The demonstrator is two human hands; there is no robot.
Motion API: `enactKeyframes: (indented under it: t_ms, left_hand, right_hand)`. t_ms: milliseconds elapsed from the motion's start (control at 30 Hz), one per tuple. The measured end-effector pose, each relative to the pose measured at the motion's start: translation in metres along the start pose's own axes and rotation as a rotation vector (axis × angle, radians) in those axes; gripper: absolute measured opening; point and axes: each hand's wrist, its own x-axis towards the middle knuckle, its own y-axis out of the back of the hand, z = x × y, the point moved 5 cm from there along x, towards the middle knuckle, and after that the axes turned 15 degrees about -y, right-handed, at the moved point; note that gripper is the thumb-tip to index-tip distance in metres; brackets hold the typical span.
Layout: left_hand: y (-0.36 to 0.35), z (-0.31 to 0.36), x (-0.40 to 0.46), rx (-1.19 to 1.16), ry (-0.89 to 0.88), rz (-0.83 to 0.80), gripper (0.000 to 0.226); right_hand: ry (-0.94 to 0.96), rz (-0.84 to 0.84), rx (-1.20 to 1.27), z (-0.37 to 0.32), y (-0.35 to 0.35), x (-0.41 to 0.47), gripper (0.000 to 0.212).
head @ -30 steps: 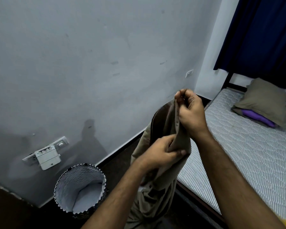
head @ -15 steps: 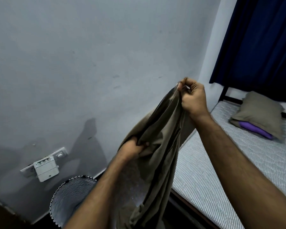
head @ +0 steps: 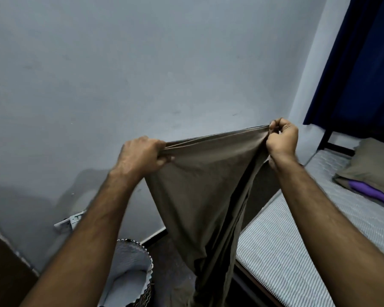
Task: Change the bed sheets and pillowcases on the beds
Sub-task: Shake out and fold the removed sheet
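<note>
Beside the bare mattress [head: 297, 251], brown sheet [head: 204, 185] hanging limp, light, soft; top hem stretched taut, left hand [head: 140, 155] and right hand [head: 280, 138] each clamped on it. Best taken by corners.

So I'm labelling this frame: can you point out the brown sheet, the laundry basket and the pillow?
brown sheet [head: 204, 173], head view, stretched middle.
laundry basket [head: 140, 251], head view, scalloped rim.
pillow [head: 372, 162], head view, top face.

A patterned basket [head: 140, 258] stands by the grey wall [head: 142, 74], near what looks like a socket [head: 70, 220]; a dark blue curtain [head: 359, 63] hangs right.
</note>
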Motion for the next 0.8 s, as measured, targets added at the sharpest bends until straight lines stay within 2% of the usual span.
enactKeyframes:
  t_ms: [100,233,267,367,433,500,633,700,733,800]
  left_hand:
    - [-0.001,-0.023,-0.005,-0.103,0.086,-0.002,0.060]
    - [0.015,-0.049,-0.005,-0.048,0.203,0.159,0.073]
    - [0.020,-0.054,-0.003,-0.017,0.218,0.174,0.066]
    - [0.032,-0.061,0.003,0.050,0.231,0.239,0.023]
    - [0.041,-0.067,-0.001,0.079,0.248,0.280,0.017]
    - [0.052,-0.077,-0.006,0.067,0.263,0.312,0.018]
    - [0.089,-0.096,-0.019,0.049,0.278,0.455,0.022]
    - [0.112,-0.100,-0.023,0.106,0.255,0.540,0.023]
    - [0.122,-0.101,-0.025,0.146,0.246,0.581,0.022]
    - [0.127,-0.096,-0.021,0.218,0.210,0.586,0.022]
  right_hand:
    - [0.012,-0.068,0.063,-0.004,-0.018,-0.007,0.048]
    - [0.074,-0.147,0.078,-0.010,-0.042,-0.022,0.046]
    - [0.096,-0.166,0.054,-0.012,-0.047,-0.027,0.045]
    - [0.239,-0.240,-0.052,-0.013,-0.061,-0.038,0.036]
    - [0.329,-0.423,-0.132,-0.014,-0.071,-0.052,0.007]
    - [0.393,-0.643,-0.259,-0.017,-0.078,-0.064,0.034]
    - [0.259,-0.988,-0.555,-0.018,-0.098,-0.078,0.065]
    - [0.300,-0.988,-0.755,-0.030,-0.109,-0.077,0.069]
    - [0.358,-0.948,-0.851,-0.037,-0.117,-0.076,0.062]
    - [0.513,-0.735,-1.022,-0.054,-0.132,-0.066,0.028]
